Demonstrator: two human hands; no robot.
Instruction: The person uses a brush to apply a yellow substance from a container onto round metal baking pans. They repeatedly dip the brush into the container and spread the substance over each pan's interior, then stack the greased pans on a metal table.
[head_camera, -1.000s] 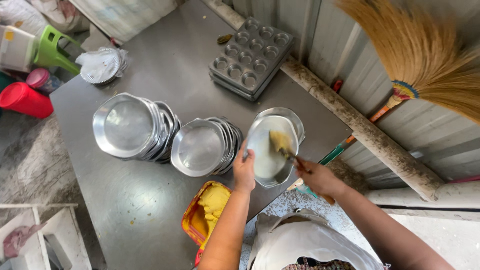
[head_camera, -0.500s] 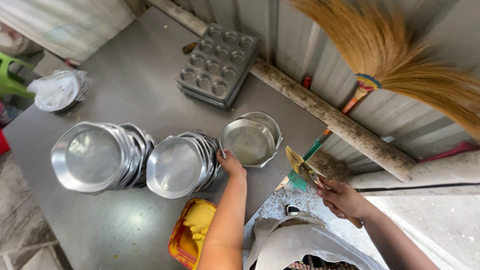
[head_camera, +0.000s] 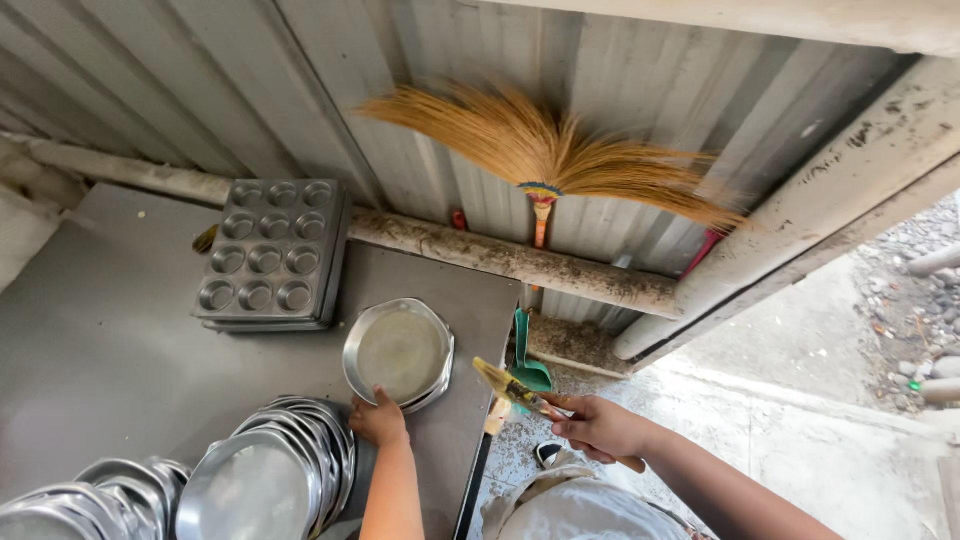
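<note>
Steel round pan (head_camera: 398, 352) lies on the grey surface (head_camera: 100, 340), near the muffin tray (head_camera: 270, 255). The left hand (head_camera: 379, 420) presses fingers on its near rim; the right hand (head_camera: 598, 427), off the surface's right edge, grips a pastry brush (head_camera: 508, 385).

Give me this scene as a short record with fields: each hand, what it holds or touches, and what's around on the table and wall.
left hand: rests on the near rim of a round metal pan
right hand: grips a brush with yellowish bristles, held off the table edge
table: grey metal
pan stacks: overlapping round pans at the near left
muffin tray: dark, twelve cups, near the wall
broom: straw, hung on the corrugated wall
dustpan: green, beside the table
</note>
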